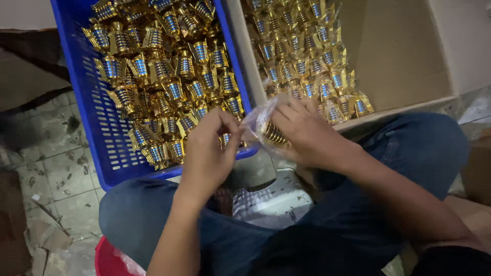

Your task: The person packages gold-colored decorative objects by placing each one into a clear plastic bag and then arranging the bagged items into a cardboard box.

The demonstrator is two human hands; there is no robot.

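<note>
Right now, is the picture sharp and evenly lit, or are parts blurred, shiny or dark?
Head view: uneven light. The gold-and-blue ribbed ornaments in the blue plastic crate and the brown cardboard box throw bright glints. The left hand and right hand, holding a clear plastic bag, look slightly soft. The tiled floor at left is dim.

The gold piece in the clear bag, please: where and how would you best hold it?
Probably by its ribbed round body, from the right side, as the right hand does. The gold piece lies sideways in the clear bag, whose open end faces the left hand; holding the body through the film leaves that end free.
</note>
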